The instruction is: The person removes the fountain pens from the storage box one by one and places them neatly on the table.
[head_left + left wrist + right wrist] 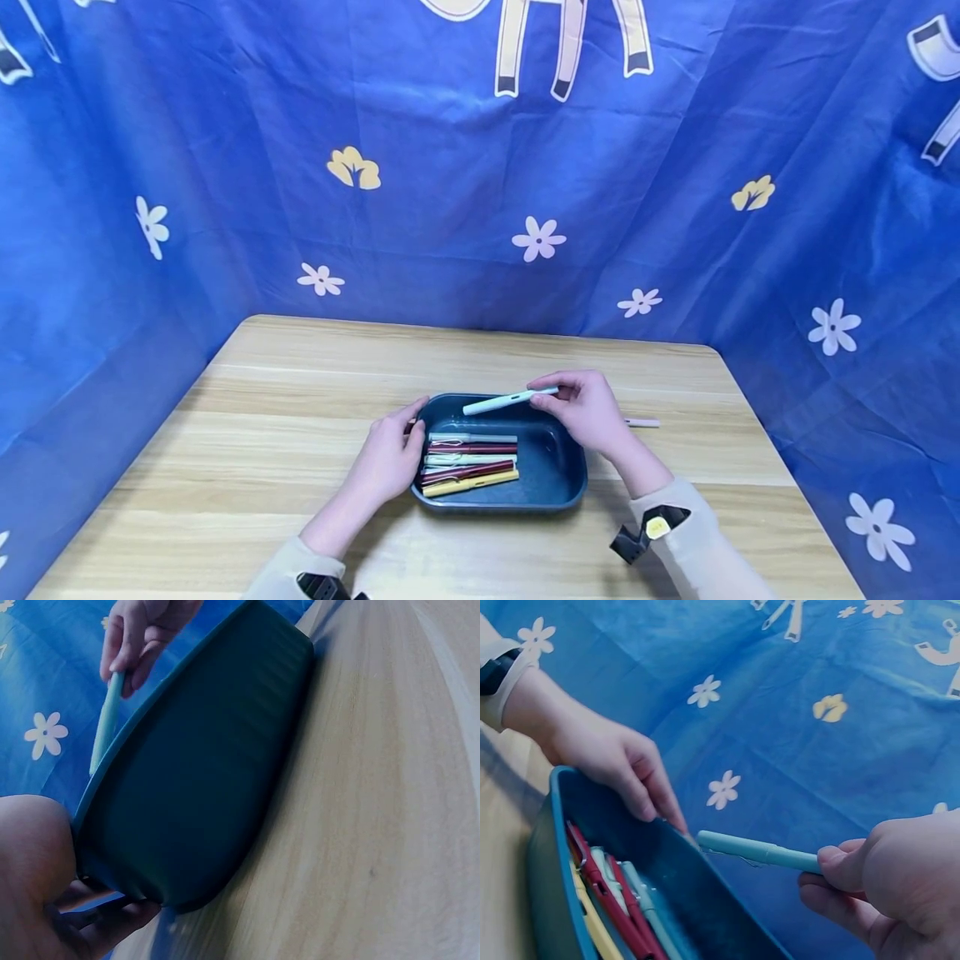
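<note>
A dark blue-green plastic bin (547, 467) stands on the table. My left hand (388, 454) grips its left end, with the thumb at the rim and fingers against the outside wall. Above the bin's far side, my right hand (588, 412) pinches a pale mint pen (491, 405) by one end between thumb and fingers. The pen's other end points left, as the right wrist view shows. Inside, at the left, several pens lie roughly side by side: a yellow pen (472, 483), dark red pens (615, 904) and pale ones.
Beyond my right hand a pale lilac pen (642, 423) lies on the wooden table (300, 375), partly hidden by the wrist. A blue patterned curtain (442, 217) hangs behind the table and along both sides.
</note>
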The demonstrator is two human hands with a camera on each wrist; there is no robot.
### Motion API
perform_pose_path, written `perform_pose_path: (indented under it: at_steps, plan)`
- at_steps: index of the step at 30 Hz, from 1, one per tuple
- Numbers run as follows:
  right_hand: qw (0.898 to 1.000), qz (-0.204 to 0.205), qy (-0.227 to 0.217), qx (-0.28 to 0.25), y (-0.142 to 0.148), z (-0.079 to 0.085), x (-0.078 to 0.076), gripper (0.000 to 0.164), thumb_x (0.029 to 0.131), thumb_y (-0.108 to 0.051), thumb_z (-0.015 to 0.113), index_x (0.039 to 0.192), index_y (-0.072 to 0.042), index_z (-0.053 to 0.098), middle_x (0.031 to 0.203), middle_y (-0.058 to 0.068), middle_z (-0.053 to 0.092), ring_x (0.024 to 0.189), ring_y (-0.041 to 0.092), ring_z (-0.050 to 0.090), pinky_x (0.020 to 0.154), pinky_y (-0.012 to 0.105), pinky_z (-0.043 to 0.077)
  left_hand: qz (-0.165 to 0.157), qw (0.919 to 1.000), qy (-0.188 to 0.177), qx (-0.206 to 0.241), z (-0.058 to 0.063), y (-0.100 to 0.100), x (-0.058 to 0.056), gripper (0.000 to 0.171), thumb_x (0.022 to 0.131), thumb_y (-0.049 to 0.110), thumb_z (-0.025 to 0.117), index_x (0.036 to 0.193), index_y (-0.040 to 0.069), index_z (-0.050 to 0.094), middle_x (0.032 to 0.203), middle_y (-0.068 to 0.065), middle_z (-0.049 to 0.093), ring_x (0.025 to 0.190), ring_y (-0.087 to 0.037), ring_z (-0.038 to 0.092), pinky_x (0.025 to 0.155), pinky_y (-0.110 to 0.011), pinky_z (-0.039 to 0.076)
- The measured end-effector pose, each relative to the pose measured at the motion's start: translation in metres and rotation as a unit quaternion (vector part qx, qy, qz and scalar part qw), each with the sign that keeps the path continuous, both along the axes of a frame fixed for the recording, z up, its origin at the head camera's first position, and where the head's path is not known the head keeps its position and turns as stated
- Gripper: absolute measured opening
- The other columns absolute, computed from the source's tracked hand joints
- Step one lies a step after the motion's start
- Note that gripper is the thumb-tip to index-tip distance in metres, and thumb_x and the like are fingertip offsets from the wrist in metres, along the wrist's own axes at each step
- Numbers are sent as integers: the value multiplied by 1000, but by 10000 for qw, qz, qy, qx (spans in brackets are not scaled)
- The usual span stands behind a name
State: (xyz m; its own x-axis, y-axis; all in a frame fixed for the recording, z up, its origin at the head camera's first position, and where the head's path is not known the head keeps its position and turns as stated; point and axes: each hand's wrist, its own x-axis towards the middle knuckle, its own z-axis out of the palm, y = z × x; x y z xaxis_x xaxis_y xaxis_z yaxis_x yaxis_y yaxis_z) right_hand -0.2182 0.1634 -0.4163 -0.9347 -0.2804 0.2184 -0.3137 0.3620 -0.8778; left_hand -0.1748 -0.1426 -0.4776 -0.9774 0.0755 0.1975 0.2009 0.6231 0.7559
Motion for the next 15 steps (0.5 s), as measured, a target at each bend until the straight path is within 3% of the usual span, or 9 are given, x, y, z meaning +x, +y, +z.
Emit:
perform_pose_path:
  at_steps: [9,15]
  plan:
    - [9997,-17,10,-255,19,9,6,19,91,-4,83,109,1,81,105,11,78,82,21,74,70,25,61,12,10000,30,13,0,-1,0,45,106,7,57,149,-3,56,143,-27,60,123,-38,66,108,-54,50]
    - [9992,-42,139,-376,31,10,11,17,91,-4,83,109,-2,82,99,9,79,74,19,72,58,27,57,14,10000,16,24,-1,-1,0,45,106,8,57,149,-3,57,143,-27,60,126,-37,64,109,-54,49]
